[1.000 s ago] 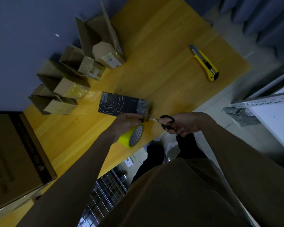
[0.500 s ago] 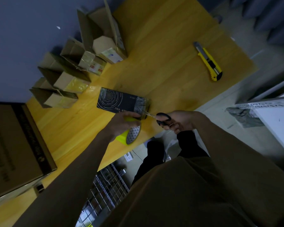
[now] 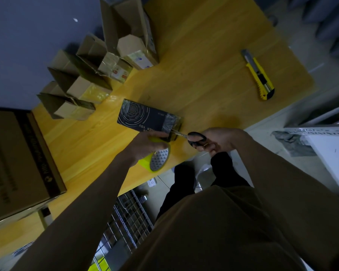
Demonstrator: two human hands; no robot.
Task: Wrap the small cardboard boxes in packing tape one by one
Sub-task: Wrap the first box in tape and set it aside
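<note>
Box (image 3: 145,118), dark with white rings, lies just beyond the left hand (image 3: 145,143) gripping the tape roll (image 3: 157,159) at the table (image 3: 204,75) edge; right hand (image 3: 219,139) squeezes scissors (image 3: 192,138) at its taped end.

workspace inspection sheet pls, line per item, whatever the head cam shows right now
surface: yellow wooden table.
job's things: dark box, tape on its right end; tape roll; scissors, blades at the tape.
clutter: brown boxes, open flaps; utility knife; large carton.
grips: left hand holds the roll; right hand grips the scissors.
cables: nothing seen.
surroundings: wire rack; power strip on the floor.
</note>
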